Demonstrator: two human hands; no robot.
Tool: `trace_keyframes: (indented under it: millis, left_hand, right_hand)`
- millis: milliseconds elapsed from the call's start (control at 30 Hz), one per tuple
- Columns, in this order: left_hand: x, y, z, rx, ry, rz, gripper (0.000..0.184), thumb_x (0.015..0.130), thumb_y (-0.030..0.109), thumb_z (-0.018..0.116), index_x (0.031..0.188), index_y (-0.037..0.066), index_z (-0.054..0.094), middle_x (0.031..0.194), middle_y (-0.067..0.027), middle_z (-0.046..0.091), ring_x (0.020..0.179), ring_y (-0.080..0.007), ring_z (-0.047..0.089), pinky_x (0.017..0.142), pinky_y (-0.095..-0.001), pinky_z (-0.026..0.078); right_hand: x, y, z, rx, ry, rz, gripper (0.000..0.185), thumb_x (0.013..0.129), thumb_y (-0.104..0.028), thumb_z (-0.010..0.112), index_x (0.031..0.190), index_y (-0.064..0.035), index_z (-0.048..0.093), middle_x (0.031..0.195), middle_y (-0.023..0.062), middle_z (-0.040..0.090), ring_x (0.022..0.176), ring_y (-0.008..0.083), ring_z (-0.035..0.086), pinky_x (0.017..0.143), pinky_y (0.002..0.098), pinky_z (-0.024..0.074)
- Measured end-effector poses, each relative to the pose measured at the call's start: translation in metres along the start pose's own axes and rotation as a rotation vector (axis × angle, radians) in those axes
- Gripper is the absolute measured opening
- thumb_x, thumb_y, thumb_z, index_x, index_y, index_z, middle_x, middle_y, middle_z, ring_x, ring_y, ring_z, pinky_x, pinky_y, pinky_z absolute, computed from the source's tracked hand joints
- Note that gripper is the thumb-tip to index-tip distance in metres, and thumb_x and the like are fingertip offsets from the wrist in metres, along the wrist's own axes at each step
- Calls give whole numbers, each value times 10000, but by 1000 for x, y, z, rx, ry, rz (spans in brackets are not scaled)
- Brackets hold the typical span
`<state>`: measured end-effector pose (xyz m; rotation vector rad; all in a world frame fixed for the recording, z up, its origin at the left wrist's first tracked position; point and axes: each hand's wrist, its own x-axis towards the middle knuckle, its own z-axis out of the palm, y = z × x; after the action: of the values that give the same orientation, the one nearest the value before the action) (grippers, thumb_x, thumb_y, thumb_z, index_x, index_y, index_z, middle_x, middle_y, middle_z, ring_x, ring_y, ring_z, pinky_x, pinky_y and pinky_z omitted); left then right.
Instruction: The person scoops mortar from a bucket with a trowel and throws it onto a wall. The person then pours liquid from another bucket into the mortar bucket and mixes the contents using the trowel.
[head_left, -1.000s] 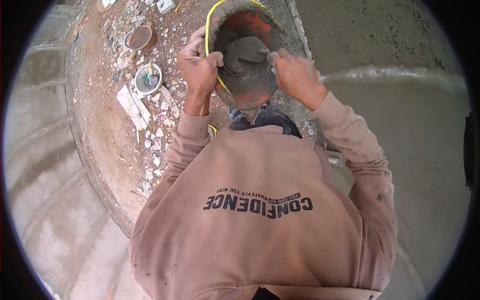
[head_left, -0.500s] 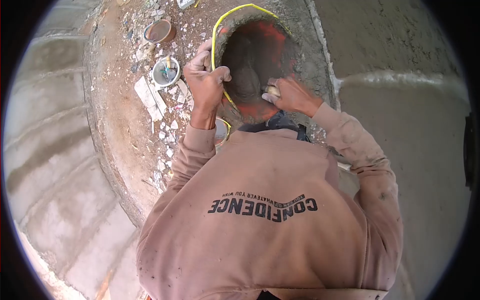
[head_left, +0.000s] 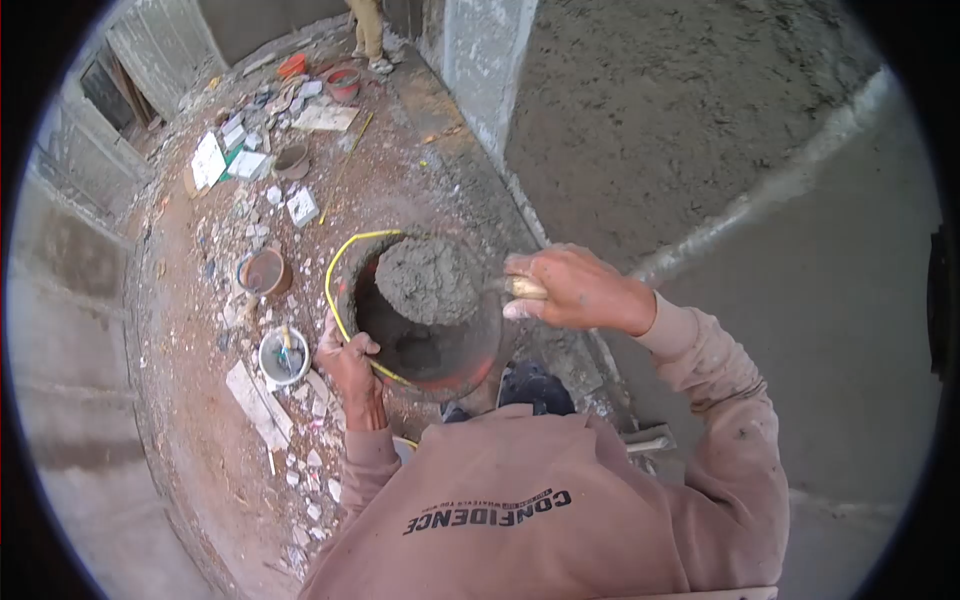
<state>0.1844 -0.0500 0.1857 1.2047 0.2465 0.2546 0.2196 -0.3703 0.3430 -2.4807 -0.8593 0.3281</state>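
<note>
My right hand (head_left: 582, 288) is closed around the wooden handle (head_left: 526, 288) of a trowel, whose blade is hidden under a thick heap of wet grey mortar (head_left: 430, 280). The heap is over the open mouth of a mortar-caked bucket (head_left: 478, 365) with reddish inner walls. More grey mortar (head_left: 412, 345) lies inside it. My left hand (head_left: 350, 368) grips the left side of the bucket's rim, beside the yellow strip (head_left: 333, 280) that runs along that edge.
On the rubble-strewn ground to the left stand a white bucket (head_left: 285, 357) with tools and a brown bucket (head_left: 265, 272). Farther off are a red bucket (head_left: 343, 85) and a person's legs (head_left: 368, 30). A wet plastered wall (head_left: 760, 370) rises on the right.
My right hand has come up out of the bucket with the trowel, now loaded with mortar. My left hand stays on the rim. The view has tilted up, showing more ground ahead.
</note>
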Motion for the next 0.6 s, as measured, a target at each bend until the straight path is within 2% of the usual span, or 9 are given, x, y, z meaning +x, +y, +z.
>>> trace_keyframes:
  millis: [67, 133, 200, 300, 367, 433, 500, 600]
  left_hand:
    - [0, 3, 11, 31, -25, 68, 823, 566, -130, 430, 1377, -63, 551, 1184, -87, 653, 776, -83, 573, 601, -167, 442]
    - [8, -13, 8, 54, 7, 138, 857, 540, -133, 413, 1382, -53, 551, 1200, -109, 645, 799, -107, 582, 609, -173, 453]
    - [36, -51, 4, 14, 86, 209, 713, 556, -97, 503, 1264, -88, 580, 1109, -112, 636, 792, -159, 590, 558, -233, 456]
    - [52, -83, 17, -40, 231, 197, 360, 632, -44, 598, 989, -86, 626, 868, -110, 621, 643, -218, 572, 506, -333, 446]
    - [55, -111, 16, -51, 354, 166, 144, 683, -9, 662, 805, -85, 656, 707, -109, 610, 544, -258, 559, 470, -400, 438]
    - [59, -135, 15, -3, 396, 134, 169, 674, -54, 637, 840, -87, 641, 736, -95, 598, 566, -233, 552, 471, -365, 435]
    - [61, -122, 43, 51, 411, 146, 219, 660, -64, 621, 877, -87, 638, 776, -98, 603, 599, -229, 559, 480, -350, 441]
    - [63, -102, 78, 95, 432, 149, 297, 639, -80, 597, 934, -87, 633, 836, -102, 610, 648, -222, 570, 494, -328, 449]
  right_hand:
    - [-5, -23, -61, -124, 27, -90, 426, 933, -398, 676, 1028, 6, 578, 796, 222, 633, 833, 469, 614, 697, 527, 461]
    - [-6, -45, -129, -272, 39, -183, 450, 957, -431, 642, 998, 11, 569, 784, 226, 627, 813, 467, 613, 684, 522, 462]
    - [-4, -65, -184, -408, 15, -293, 470, 967, -457, 626, 969, 9, 570, 776, 227, 622, 801, 459, 615, 674, 512, 467]
    - [1, -96, -277, -414, -65, -287, 522, 979, -498, 605, 945, 21, 570, 729, 180, 609, 749, 391, 637, 678, 488, 478]
    - [0, -104, -331, -400, -27, -205, 503, 999, -486, 594, 912, 9, 580, 669, 99, 566, 605, 232, 613, 564, 402, 495]
    - [-7, -107, -386, -188, -43, -134, 446, 1024, -452, 568, 923, -19, 596, 664, 35, 534, 508, 79, 533, 428, 261, 457]
    - [-2, -86, -445, -25, 34, -238, 399, 1038, -425, 545, 958, -36, 583, 683, 8, 522, 453, 15, 468, 357, 156, 406]
    - [-6, -42, -548, 195, 147, -301, 412, 1048, -423, 525, 1060, -12, 533, 742, -11, 509, 490, 10, 481, 373, 138, 435]
